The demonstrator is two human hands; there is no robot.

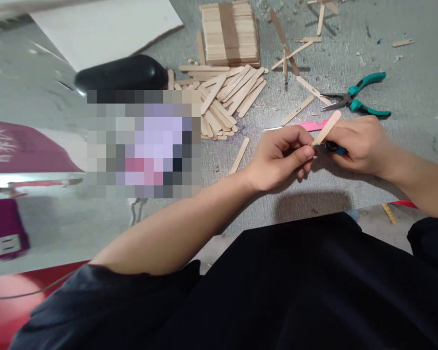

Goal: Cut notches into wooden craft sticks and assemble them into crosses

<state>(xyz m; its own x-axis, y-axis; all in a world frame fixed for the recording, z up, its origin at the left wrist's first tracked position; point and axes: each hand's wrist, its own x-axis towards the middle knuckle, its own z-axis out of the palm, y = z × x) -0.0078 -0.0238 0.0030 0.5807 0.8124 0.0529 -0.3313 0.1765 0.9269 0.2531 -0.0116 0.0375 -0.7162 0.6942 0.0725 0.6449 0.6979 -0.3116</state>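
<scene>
My left hand (286, 155) pinches the lower end of a wooden craft stick (327, 127) between thumb and fingers. The stick slants up to the right, across the front of my right hand (361, 146). That hand is closed around a small black and blue tool (337, 148), mostly hidden by the fingers, so its kind is unclear. The tool's dark front end lies close to the pinched end of the stick. Just behind both hands, a pink-handled tool (312, 126) rests on the table, partly covered.
Needle-nose pliers (347, 99) with teal handles lie beyond my right hand. Loose craft sticks (219, 107) form a pile near a banded bundle (228, 34). A black case (122, 75), white sheet (109, 29) and purple box (3, 228) are leftward. Cut pieces and shavings litter the tabletop.
</scene>
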